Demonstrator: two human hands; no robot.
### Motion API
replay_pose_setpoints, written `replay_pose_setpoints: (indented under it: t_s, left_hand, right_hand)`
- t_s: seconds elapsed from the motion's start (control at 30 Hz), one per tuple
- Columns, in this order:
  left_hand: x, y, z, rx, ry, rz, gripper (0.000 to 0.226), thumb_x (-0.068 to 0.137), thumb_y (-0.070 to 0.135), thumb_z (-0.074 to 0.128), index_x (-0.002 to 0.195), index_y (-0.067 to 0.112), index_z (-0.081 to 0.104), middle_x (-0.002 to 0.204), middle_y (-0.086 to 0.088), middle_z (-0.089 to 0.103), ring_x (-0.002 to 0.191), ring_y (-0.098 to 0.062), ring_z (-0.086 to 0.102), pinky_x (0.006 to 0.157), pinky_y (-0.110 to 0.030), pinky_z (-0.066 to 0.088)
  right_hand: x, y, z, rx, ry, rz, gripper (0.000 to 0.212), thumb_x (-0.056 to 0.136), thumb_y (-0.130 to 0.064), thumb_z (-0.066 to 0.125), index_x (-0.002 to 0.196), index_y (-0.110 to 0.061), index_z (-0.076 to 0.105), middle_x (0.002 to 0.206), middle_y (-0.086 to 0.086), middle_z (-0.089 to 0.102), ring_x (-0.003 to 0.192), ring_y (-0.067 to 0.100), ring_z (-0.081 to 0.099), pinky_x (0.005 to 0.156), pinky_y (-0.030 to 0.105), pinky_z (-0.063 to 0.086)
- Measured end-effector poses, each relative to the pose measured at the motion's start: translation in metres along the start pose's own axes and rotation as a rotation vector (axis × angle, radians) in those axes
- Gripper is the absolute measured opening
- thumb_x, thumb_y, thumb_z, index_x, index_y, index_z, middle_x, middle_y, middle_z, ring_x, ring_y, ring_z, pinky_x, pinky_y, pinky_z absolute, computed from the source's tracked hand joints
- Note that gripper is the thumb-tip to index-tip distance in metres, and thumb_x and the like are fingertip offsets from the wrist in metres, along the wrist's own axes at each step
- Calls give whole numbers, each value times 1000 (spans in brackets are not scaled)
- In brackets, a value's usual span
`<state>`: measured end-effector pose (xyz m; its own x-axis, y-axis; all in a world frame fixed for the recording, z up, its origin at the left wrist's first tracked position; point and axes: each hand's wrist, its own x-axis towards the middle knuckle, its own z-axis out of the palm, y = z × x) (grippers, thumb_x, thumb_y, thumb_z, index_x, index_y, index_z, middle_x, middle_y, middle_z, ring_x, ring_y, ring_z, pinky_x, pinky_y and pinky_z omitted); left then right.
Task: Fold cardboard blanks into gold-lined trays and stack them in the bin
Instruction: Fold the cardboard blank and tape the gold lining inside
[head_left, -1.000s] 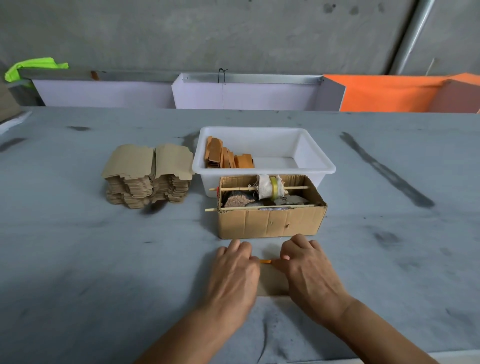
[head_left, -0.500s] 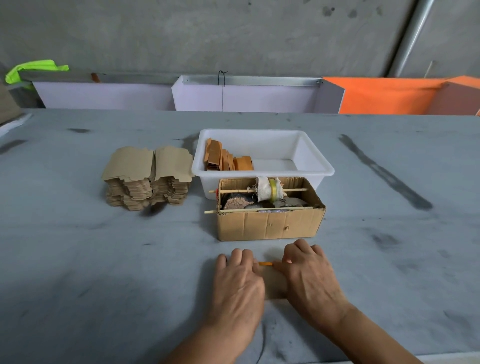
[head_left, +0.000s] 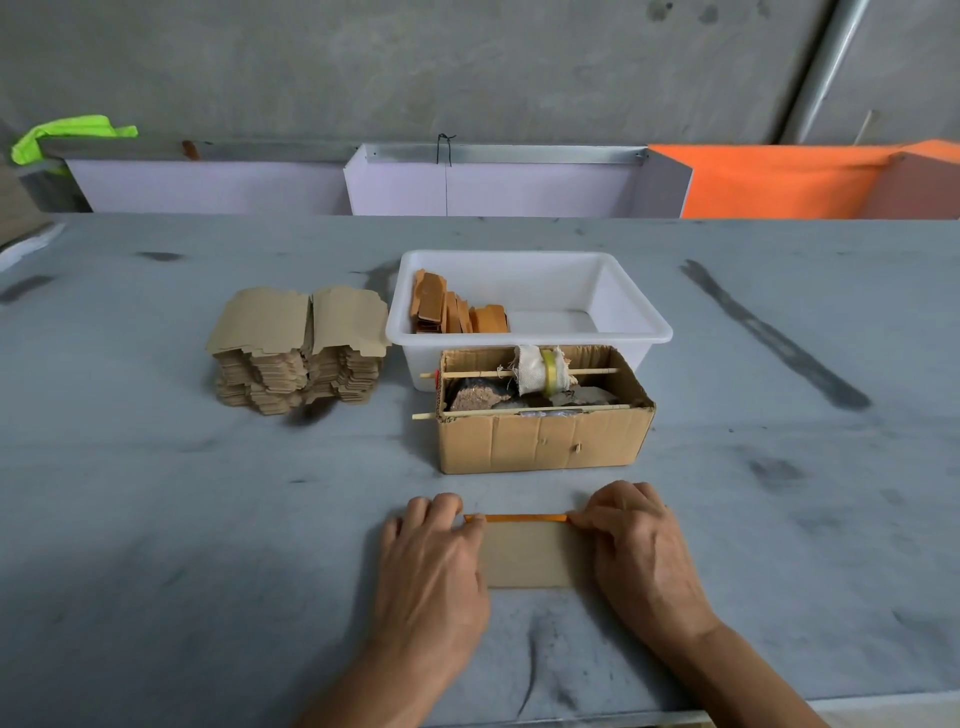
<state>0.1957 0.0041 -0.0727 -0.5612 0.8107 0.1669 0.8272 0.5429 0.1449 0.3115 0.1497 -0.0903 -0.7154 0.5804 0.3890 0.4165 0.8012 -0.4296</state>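
Observation:
A brown cardboard blank (head_left: 530, 556) lies flat on the grey table near the front edge, a thin orange-gold strip showing along its far edge. My left hand (head_left: 434, 564) presses down on its left end and my right hand (head_left: 641, 556) on its right end, fingertips at the strip's corners. Two stacks of unfolded blanks (head_left: 301, 351) stand at the middle left. The white plastic bin (head_left: 628, 306) behind holds several folded gold-lined trays (head_left: 457, 312) at its left side.
An open cardboard box (head_left: 543, 441) with sticks across it, a tape roll and scraps sits directly in front of the bin, just beyond my hands. White and orange panels line the table's far edge. The table's front edge runs just under my forearms.
My hands have slid apart along the blank, from nearly touching at its middle to its two ends, uncovering the brown face and the orange-gold strip.

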Motion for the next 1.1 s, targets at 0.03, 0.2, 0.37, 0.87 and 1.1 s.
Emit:
replay_pose_setpoints:
  t_s: [0.03,0.2,0.37,0.87,1.1]
  left_hand:
    - [-2,-1,-1,-10,-9,3,44,88,28,38,130,29,49,136,11,37,122,-15,35,99,-32,28]
    - [-7,-4,-3,-173,86,228,40,71,56,53,84,23,72,103,6,64,90,-17,59,86,-32,38]
    - [-3,-9,-3,-387,40,235,8,73,32,71,74,24,72,79,12,61,79,-12,56,79,-24,31]
    - [14,-9,6,-504,-1,43,10,83,29,65,76,23,67,72,20,46,86,-6,53,86,-26,40]
    - [6,-10,-2,-467,147,253,21,69,21,79,85,18,67,88,10,55,85,-8,50,77,-19,37]
  right_hand:
    - [-1,-1,0,8,5,-5,33,69,19,63,78,-10,77,75,6,63,73,30,57,61,44,50]
    - [-1,0,-6,47,-22,-35,28,77,12,63,86,-11,77,81,6,62,80,29,56,67,44,50]
    - [-1,2,-13,75,-55,-68,24,81,6,63,93,-11,76,85,6,62,85,28,55,72,43,49]
    - [-13,2,-33,113,-166,-335,13,75,-31,72,85,-23,72,91,-11,63,85,14,58,70,31,49]
    - [-6,0,-29,248,-271,-132,13,81,-7,69,71,-16,67,75,-7,60,73,8,54,67,20,42]
